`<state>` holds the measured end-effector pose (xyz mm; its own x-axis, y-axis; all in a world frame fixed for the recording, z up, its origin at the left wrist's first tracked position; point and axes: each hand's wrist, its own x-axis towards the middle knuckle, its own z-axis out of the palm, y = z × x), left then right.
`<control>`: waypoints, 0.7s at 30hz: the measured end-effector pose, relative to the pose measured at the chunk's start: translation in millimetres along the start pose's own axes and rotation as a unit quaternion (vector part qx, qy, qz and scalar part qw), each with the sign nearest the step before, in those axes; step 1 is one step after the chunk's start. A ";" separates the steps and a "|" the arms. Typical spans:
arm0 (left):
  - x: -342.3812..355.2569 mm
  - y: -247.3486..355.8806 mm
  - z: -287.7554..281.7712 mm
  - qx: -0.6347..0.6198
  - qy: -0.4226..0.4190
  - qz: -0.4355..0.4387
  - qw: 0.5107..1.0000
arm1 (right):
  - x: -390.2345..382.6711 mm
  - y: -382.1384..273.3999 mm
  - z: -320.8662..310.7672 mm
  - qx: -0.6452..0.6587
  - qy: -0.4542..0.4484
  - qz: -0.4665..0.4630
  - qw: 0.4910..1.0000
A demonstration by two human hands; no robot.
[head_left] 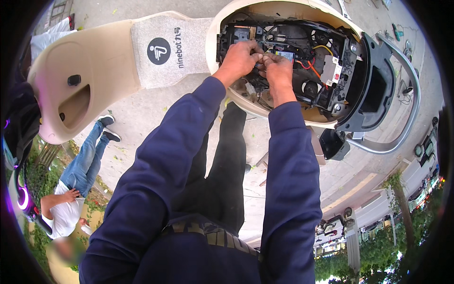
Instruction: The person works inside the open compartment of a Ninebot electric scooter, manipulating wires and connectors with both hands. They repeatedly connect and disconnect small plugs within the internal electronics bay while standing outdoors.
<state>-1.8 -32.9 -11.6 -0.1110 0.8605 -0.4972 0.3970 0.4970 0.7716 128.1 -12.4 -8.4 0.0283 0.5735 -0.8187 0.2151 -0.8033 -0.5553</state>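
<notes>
Both my hands reach into the open body (239,10) of a beige scooter. My left hand (241,59) is closed, fingertips pinched beside those of my right hand (276,73), also closed, on something small and thin that I cannot make out. Just beyond them is a component with a blue label (286,55), partly hidden. Red, orange and yellow wires (314,67) run to the right of my hands, near a white switch block (330,71) with a red part. Black frame parts and loose cables surround them.
The grey footboard mat (156,75) and beige front panel (54,73) extend left. A black rear piece with a silver grab rail (410,118) sits right. A person (80,175) in jeans and white top stands at lower left. Parked vehicles (336,222) line the right background.
</notes>
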 end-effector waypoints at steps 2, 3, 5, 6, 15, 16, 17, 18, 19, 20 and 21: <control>-0.5 0.8 1.6 0.009 0.009 0.008 1.000 | -2.2 -4.2 -3.3 0.007 -0.016 0.026 1.000; -0.5 1.4 2.3 0.014 0.013 0.012 1.000 | -3.0 -5.1 -3.7 0.005 -0.014 0.027 1.000; 0.0 2.2 3.3 0.031 0.011 0.015 0.999 | -4.3 -6.4 -4.1 0.003 -0.009 0.029 1.000; 0.1 2.1 3.3 0.040 0.011 0.017 0.999 | -5.3 -7.3 -4.3 0.007 -0.012 0.033 0.999; -0.6 2.6 3.9 0.046 0.015 0.031 0.998 | -6.5 -6.3 -4.8 0.000 -0.008 0.022 1.000; -1.1 3.2 3.7 0.052 0.018 0.037 0.998 | -6.9 -6.3 -4.2 -0.008 -0.005 0.017 1.000; -1.5 3.6 3.4 0.058 0.021 0.043 0.997 | -7.0 -6.4 -3.7 -0.015 -0.003 0.011 1.000; -1.7 3.5 2.9 0.063 0.024 0.049 0.997 | -6.8 -7.0 -3.1 -0.034 0.003 0.001 0.999; -1.7 3.3 2.2 0.061 0.025 0.046 0.997 | -6.5 -7.6 -2.6 -0.053 0.009 -0.010 0.999; -1.7 3.1 1.3 0.059 0.026 0.044 0.997 | -6.3 -8.2 -1.8 -0.071 0.014 -0.021 0.997; -2.1 4.5 2.1 0.056 0.024 0.043 0.997 | -3.2 -4.3 -4.0 -0.105 0.026 -0.036 0.993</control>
<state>2.1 -32.7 -7.9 -0.1148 0.9052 -0.4093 0.5062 0.4078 0.7599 131.0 -10.1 -2.8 0.0550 0.6395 -0.7668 0.4175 -0.7124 -0.5641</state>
